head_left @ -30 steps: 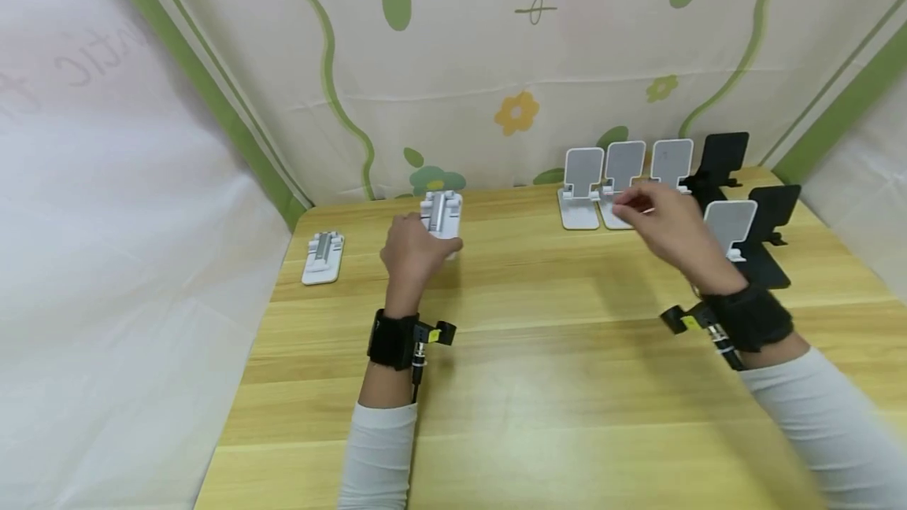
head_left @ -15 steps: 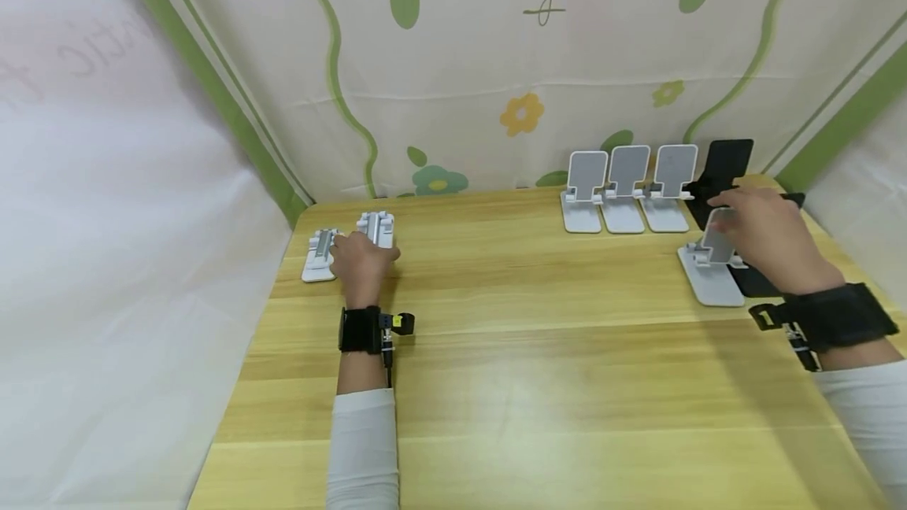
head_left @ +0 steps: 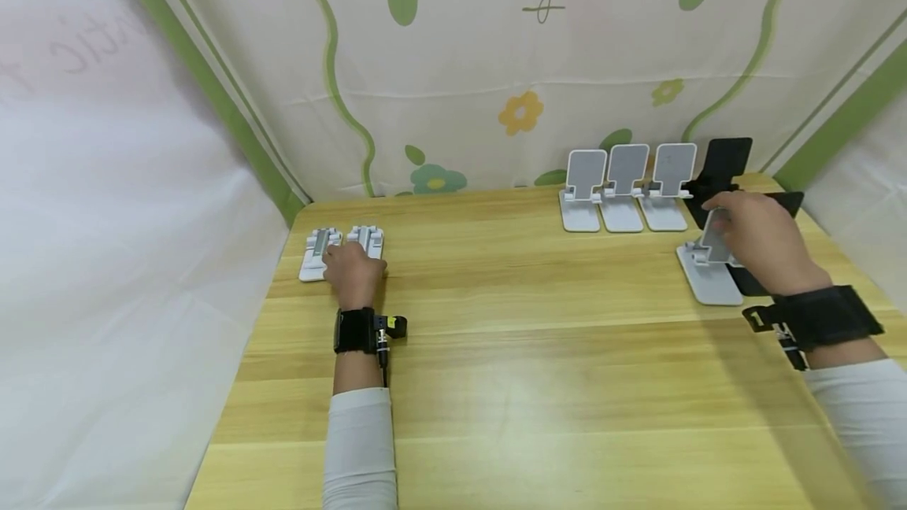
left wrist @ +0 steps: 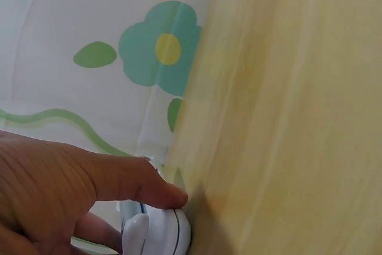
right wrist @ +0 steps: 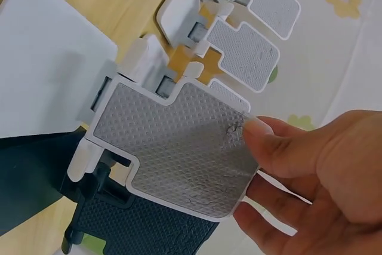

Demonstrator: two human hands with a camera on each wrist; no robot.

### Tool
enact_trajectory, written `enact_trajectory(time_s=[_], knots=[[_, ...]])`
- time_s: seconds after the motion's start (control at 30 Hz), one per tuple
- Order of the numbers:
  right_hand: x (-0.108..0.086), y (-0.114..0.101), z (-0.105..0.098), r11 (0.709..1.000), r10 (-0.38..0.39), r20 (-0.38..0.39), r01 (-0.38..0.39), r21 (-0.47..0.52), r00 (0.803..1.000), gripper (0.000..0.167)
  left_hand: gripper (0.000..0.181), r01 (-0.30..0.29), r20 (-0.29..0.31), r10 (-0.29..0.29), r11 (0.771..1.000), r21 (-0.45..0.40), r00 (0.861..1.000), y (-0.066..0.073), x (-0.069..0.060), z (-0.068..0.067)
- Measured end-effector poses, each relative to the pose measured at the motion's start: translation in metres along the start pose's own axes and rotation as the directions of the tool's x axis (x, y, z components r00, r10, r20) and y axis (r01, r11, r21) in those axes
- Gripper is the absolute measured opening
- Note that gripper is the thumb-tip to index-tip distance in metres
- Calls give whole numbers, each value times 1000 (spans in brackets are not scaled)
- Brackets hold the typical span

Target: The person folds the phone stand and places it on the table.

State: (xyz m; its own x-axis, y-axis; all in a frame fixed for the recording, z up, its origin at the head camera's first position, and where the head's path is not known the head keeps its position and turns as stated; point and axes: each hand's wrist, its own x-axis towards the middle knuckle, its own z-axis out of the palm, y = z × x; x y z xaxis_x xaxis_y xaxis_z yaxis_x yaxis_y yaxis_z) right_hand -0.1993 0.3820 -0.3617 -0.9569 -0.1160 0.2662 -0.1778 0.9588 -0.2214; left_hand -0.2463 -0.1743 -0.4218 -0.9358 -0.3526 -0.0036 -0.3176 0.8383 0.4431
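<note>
At the table's left, my left hand (head_left: 353, 274) grips a folded white phone stand (head_left: 365, 236) by its sides. Left of it lies another folded white phone stand (head_left: 319, 252). The left wrist view shows my thumb on the edge of the held stand (left wrist: 170, 231), most of which is out of frame. On the right side, my right hand (head_left: 767, 244) pinches the top of an unfolded white phone stand (head_left: 712, 283). Its grey padded plate (right wrist: 173, 147) stands raised, with thumb in front and fingers behind. A black phone stand (head_left: 751, 280) is partly hidden behind it.
Three unfolded white phone stands (head_left: 622, 215) stand in a row at the table's back edge. Right of them is another black phone stand (head_left: 728, 160). A flower-patterned cloth (head_left: 439, 61) hangs behind the wooden table (head_left: 510, 352).
My left hand has carried the folded stand leftward and down beside the other one. My right hand has moved right to the front white stand and taken hold of its plate.
</note>
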Motion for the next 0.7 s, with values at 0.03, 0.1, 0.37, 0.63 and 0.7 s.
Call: enact_trajectory(time_s=[0.03,0.1,0.37,0.63,0.7], knots=[[0,0,0,1000,3,-2,-3,1,1000,27,29,-2,2,2,1000,2,1000,0,0,1],[-1,0,0,1000,9,-5,-9,-3,1000,27,25,-3,5,3,1000,6,1000,-1,0,3],[-1,0,2,997,-5,-56,1,-73,998,24,21,-30,11,30,999,15,999,0,-1,3],[0,3,4,997,-33,-102,25,-73,994,18,28,-27,-14,26,999,-27,1000,7,-6,-4],[1,2,2,997,-42,-113,34,-72,993,17,36,-44,-33,42,997,-58,999,12,-8,-8]])
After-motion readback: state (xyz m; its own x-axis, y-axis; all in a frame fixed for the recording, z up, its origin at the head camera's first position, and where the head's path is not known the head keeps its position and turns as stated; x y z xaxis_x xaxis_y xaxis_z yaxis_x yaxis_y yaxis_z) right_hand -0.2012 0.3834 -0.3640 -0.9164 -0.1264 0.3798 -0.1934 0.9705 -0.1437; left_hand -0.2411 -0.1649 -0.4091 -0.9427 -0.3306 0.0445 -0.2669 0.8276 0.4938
